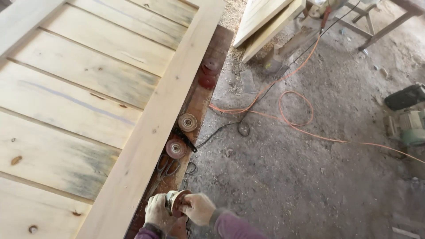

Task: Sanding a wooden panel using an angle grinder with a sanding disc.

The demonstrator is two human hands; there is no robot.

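At the bottom of the head view my left hand (157, 211) and my right hand (199, 209) both grip a small angle grinder with a reddish sanding disc (178, 202) between them. Both hands wear dusty gloves and purple sleeves. They hover over a dark wooden bench strip (208, 95) beside a large pale plank door panel (84, 102). On that strip lie loose sanding discs: a tan one (187, 122), a reddish one (175, 148) and dark red ones (208, 75) farther up. Scissors (167, 166) and a black wrench (185, 139) lie near the discs.
An orange cable (294, 108) and a black cable (230, 126) loop over the dusty sawdust floor on the right. Another pale wood panel (265, 22) leans at the top. A green machine (409, 119) sits at the right edge, with metal table legs (380, 31) behind.
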